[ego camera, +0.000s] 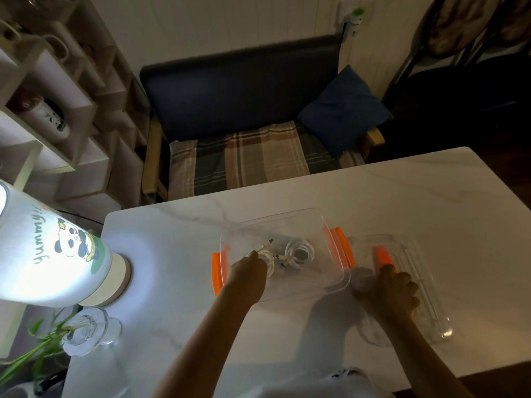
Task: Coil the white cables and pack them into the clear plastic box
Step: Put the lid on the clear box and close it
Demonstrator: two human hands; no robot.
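One head-worn wide-angle view looks forward and steeply down onto the white marble-patterned table (402, 196). It sits close above the forearms, with a dark cushioned bench (241, 90) beyond.

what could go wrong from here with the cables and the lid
1. The cable under the left hand looks loosely coiled in the box; it may spring open once released.
2. The right hand rests on the lid; closing early could pinch a stray plug at the rim.

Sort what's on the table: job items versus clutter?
Job: clear plastic box with orange handles; coiled white cables inside it; clear lid with orange clips; left hand; right hand.
Clutter: glowing panda-print lamp; glass vase with green stems.
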